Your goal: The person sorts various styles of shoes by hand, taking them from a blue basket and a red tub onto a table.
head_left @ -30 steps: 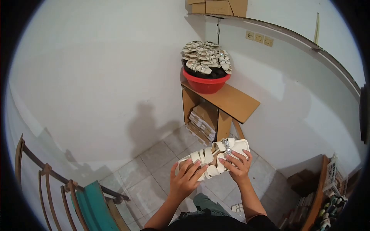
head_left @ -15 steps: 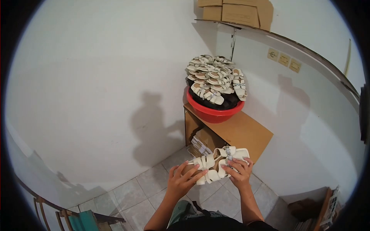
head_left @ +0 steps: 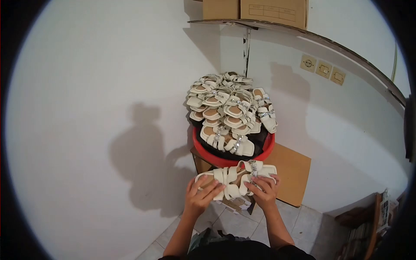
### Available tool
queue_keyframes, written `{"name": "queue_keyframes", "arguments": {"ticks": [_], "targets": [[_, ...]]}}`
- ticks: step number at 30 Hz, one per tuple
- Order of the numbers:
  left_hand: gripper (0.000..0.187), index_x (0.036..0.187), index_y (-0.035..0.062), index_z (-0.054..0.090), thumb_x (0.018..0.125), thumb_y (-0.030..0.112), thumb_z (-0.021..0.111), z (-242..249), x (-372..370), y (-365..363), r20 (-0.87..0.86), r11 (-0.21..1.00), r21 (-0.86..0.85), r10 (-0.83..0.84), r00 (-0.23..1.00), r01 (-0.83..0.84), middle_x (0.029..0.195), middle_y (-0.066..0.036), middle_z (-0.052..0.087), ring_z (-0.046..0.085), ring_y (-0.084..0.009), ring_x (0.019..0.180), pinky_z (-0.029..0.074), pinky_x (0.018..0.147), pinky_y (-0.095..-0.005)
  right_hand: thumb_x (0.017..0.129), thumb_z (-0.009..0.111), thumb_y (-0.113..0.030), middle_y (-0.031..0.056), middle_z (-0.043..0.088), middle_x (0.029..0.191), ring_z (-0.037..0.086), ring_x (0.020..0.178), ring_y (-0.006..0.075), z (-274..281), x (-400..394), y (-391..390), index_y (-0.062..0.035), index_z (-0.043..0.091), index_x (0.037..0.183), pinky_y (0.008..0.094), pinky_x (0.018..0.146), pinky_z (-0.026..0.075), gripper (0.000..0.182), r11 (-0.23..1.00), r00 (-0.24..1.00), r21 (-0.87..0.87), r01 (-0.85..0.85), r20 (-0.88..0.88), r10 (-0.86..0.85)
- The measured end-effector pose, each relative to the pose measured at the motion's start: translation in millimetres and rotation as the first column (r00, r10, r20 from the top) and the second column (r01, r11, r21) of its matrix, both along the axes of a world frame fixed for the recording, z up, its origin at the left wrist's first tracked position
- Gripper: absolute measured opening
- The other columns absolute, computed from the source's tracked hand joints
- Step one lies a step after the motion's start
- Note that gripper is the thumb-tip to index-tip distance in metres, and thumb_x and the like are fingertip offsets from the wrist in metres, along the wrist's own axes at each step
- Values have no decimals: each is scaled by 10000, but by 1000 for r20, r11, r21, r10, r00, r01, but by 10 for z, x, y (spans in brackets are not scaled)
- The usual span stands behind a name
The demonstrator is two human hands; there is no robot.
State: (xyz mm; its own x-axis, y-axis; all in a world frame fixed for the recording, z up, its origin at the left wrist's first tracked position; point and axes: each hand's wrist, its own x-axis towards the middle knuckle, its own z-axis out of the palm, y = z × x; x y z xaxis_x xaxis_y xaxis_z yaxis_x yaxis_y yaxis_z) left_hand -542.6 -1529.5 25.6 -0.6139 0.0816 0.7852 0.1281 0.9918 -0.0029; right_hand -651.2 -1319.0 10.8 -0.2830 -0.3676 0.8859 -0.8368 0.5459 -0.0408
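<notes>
A pair of white sandals [head_left: 233, 182] with clear stones on the straps is held level in front of the body. My left hand [head_left: 201, 194] grips the left end, fingers over the top. Around the right end is my right hand [head_left: 265, 190], its fingers on the straps near the stones. Just beyond the held pair, a red basin [head_left: 232, 161] lined with something black carries a tall heap of similar white sandals [head_left: 223, 106]. The basin rests on a wooden table [head_left: 292, 169].
Cardboard boxes [head_left: 274, 12] sit on a wall shelf [head_left: 342, 53] above. Sockets and switches [head_left: 323, 69] are on the right wall. A wooden rack [head_left: 375, 223] stands at the lower right. Papers [head_left: 238, 203] lie below the tabletop.
The view has moved closer to the table and basin, which now appear larger. Both hands still hold the sandals, which are now just in front of the basin.
</notes>
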Motion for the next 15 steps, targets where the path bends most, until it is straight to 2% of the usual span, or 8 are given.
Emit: {"name": "queue_keyframes", "arguments": {"ticks": [5, 8, 12, 15], "targets": [[267, 992, 277, 715, 769, 206, 587, 104, -645, -653, -27, 988, -11, -154, 988, 153, 1070, 96, 644, 527, -192, 1087, 401, 925, -400, 619, 720, -180, -118, 620, 940, 562, 879, 99, 55, -403, -552, -327, 703, 886, 398, 888, 337, 305, 991, 994, -89, 102, -21, -104], [249, 988, 275, 717, 782, 216, 590, 36, -956, -828, -38, 969, 26, -246, 969, 247, 1065, 97, 648, 529, -193, 1081, 399, 931, -401, 634, 724, -194, -126, 617, 926, 557, 866, 93, 59, -532, -658, -340, 703, 886, 395, 890, 335, 292, 981, 983, -68, 182, 6, -182], [233, 965, 289, 719, 754, 216, 653, 14, -1259, -935, -79, 960, -16, -280, 957, 280, 1039, 112, 649, 521, -188, 1086, 420, 914, -414, 652, 717, -219, -135, 612, 942, 548, 855, 88, 0, -744, -699, -354, 701, 892, 393, 890, 333, 276, 972, 972, -14, 233, -10, -233], [254, 946, 307, 719, 713, 207, 702, 110, -1391, -946, -163, 964, -53, -265, 950, 260, 1016, 129, 642, 523, -190, 1078, 438, 900, -426, 661, 709, -230, -115, 610, 978, 547, 851, 96, 217, -886, -672, -361, 698, 911, 398, 897, 344, 282, 980, 979, 26, 198, -49, -196]]}}
